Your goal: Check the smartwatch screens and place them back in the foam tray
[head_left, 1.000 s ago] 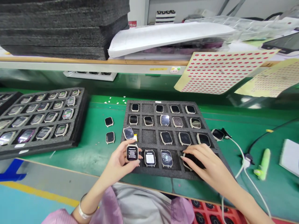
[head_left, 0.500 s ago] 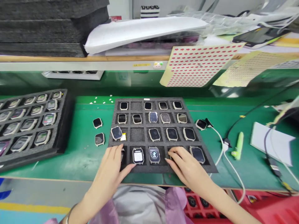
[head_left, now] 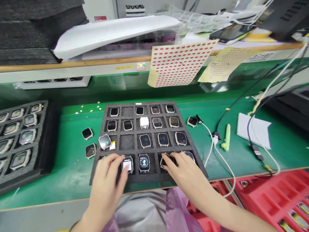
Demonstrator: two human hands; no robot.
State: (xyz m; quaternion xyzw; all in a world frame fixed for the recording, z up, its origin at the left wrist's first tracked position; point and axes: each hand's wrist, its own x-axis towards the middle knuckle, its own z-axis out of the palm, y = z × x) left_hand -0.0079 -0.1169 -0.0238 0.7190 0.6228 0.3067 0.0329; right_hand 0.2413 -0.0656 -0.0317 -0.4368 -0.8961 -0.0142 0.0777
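A dark foam tray [head_left: 127, 111] holds rows of smartwatch bodies in square pockets. My left hand [head_left: 106, 180] is at its front left, thumb and fingers apart, tips by a smartwatch with a lit white screen [head_left: 127, 165]. Just right of that watch lies another with a lit dial [head_left: 144, 162]. My right hand [head_left: 187, 170] reaches over the front right pockets with fingers stretched out, the tips touching a dark-screened watch [head_left: 164, 162] that they partly cover. One watch [head_left: 105, 141] sits tilted over its pocket's edge, beside a small yellow-edged white piece [head_left: 112, 145].
Two loose watches [head_left: 87, 133] lie left of the tray; another watch [head_left: 192, 121] is at its right, near a white cable [head_left: 223, 154]. A second watch tray [head_left: 43, 135] stands at far left. A green tool [head_left: 227, 137] and white paper [head_left: 253, 130] lie right. Red trays [head_left: 267, 196] sit below.
The view has swung right. My left hand's fingertips have come in from the tray's left edge to the lit white-screen watch. My right hand's fingers now lie flatter over the front right pockets.
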